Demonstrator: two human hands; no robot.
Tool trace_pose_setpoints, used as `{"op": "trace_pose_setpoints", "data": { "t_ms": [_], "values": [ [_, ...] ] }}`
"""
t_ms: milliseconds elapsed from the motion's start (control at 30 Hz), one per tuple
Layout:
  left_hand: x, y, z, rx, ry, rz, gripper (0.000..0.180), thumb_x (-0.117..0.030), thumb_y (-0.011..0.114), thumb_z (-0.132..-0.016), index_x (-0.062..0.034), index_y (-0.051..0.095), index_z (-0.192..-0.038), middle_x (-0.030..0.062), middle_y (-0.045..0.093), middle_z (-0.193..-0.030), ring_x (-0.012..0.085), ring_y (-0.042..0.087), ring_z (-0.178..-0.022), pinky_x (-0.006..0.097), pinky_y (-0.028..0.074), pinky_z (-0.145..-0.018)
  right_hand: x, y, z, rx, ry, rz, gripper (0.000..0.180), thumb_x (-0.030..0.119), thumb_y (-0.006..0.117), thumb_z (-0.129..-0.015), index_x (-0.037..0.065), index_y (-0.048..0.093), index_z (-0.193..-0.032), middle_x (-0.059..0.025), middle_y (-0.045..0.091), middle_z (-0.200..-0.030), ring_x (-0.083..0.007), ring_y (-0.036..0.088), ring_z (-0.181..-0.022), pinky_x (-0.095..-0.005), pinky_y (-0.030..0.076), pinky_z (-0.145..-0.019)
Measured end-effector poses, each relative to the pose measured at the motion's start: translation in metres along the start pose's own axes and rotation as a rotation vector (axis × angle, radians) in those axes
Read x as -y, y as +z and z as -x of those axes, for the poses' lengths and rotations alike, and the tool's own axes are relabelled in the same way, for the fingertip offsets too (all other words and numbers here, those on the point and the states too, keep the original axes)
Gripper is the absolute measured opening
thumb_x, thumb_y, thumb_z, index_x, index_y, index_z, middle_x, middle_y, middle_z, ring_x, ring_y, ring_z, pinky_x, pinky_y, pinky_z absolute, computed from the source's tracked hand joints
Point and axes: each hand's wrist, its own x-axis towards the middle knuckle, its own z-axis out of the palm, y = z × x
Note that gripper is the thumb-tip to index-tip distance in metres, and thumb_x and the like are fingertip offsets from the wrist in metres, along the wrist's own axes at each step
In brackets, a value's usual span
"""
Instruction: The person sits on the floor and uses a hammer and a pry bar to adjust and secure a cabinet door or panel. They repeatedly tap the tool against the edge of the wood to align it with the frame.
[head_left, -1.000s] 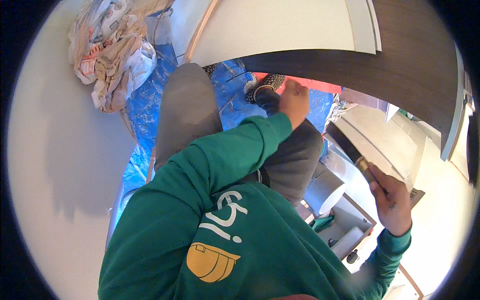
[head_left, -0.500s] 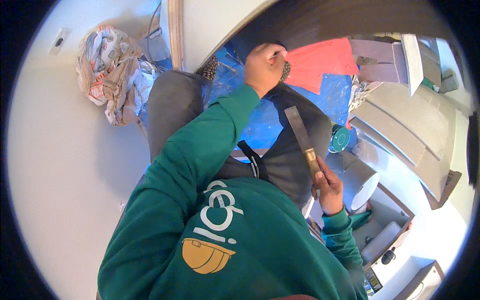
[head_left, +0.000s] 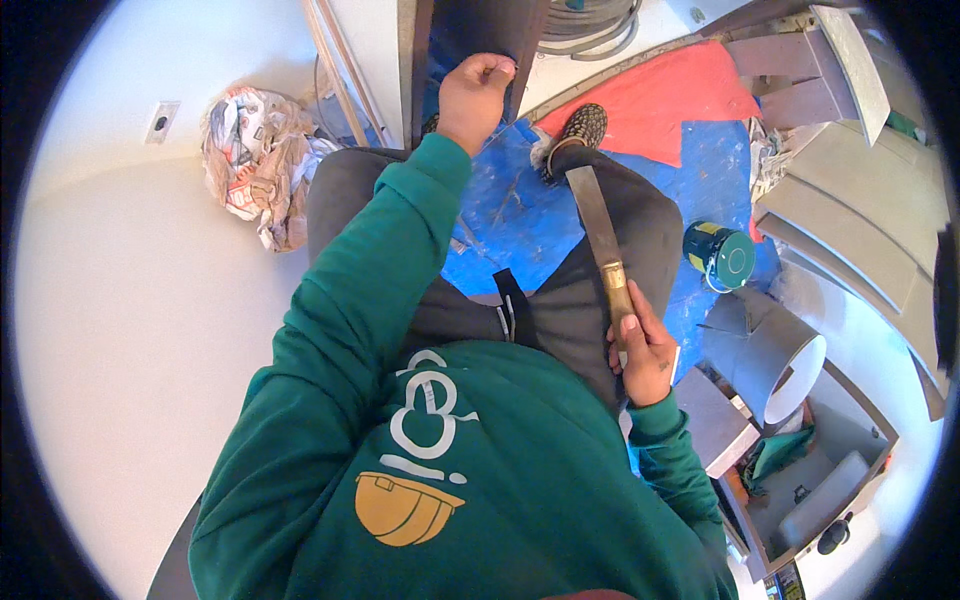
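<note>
Right hand (head_left: 640, 345) at four o'clock, fingers clenched around the brown wooden handle of a long flat steel scraper blade (head_left: 598, 235), blade lying along the right thigh and pointing toward twelve. Left hand (head_left: 473, 92) at twelve o'clock, curled into a fist against a dark upright board (head_left: 478, 30); contents of fist impossible to tell. Blue floor sheet (head_left: 510, 215) underfoot. Green round paint can (head_left: 722, 257) at three o'clock. Crumpled paper (head_left: 255, 160) at ten.

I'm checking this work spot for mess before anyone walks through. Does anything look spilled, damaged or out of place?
Yes. A crumpled heap of paper lies on the floor by the wall, and the blue floor sheet is smeared with pale streaks. The green can stands upright, nothing spilled around it.
</note>
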Motion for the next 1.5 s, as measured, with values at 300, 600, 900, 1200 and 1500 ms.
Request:
{"op": "trace_pose_setpoints", "data": {
  "t_ms": [300,600,900,1200,1500],
  "values": [
    [-0.015,0.005,0.011,-0.135,0.172,-0.260,0.019,-0.018,0.067,-0.089,-0.0012,0.072,-0.097,0.0094,0.073,-0.086,0.0193,0.068,-0.078,0.032,0.053,-0.073,-0.009,-0.013,0.000,0.054,0.031,-0.137,0.048,0.025,0.053,-0.102,0.009,0.046,-0.147,-0.0025,0.059,-0.080,-0.0064,0.050,-0.054,-0.0217,0.042,-0.048],
    [-0.024,0.003,0.005,-0.148,0.380,-0.480,0.019,-0.021,0.067,-0.085,-0.0036,0.073,-0.088,0.0149,0.071,-0.085,0.0246,0.069,-0.077,0.035,0.054,-0.072,-0.014,-0.020,-0.003,0.086,0.034,-0.235,0.048,0.025,0.054,-0.102,0.009,0.047,-0.147,-0.0027,0.058,-0.079,-0.0065,0.049,-0.054,-0.0216,0.042,-0.049],
    [-0.018,-0.011,-0.026,0.162,-0.673,0.251,0.016,-0.027,0.064,-0.089,-0.0115,0.065,-0.092,0.0019,0.068,-0.088,0.0189,0.066,-0.089,0.031,0.046,-0.079,-0.015,-0.020,-0.005,0.086,0.032,-0.252,0.048,0.025,0.055,-0.102,0.009,0.047,-0.146,-0.0032,0.058,-0.079,-0.0070,0.049,-0.053,-0.0217,0.041,-0.048],
    [-0.021,-0.028,0.012,0.219,-0.405,0.185,0.019,-0.027,0.061,-0.094,-0.0083,0.066,-0.092,0.0019,0.066,-0.085,0.0163,0.064,-0.085,0.030,0.047,-0.077,-0.003,-0.018,-0.003,0.034,0.096,-0.196,0.050,0.022,0.064,-0.096,0.004,0.051,-0.140,-0.0016,0.060,-0.077,-0.0057,0.050,-0.052,-0.0212,0.041,-0.046],
    [-0.027,-0.030,0.034,-0.283,0.038,0.033,0.019,-0.019,0.068,-0.090,-0.0007,0.064,-0.092,0.0053,0.064,-0.080,0.0158,0.058,-0.072,0.031,0.048,-0.069,0.130,-0.033,-0.009,0.099,-0.541,0.737,0.047,0.011,0.071,-0.087,-0.001,0.059,-0.131,-0.0153,0.069,-0.090,-0.0238,0.062,-0.075,-0.0343,0.048,-0.069]
  ]
}}
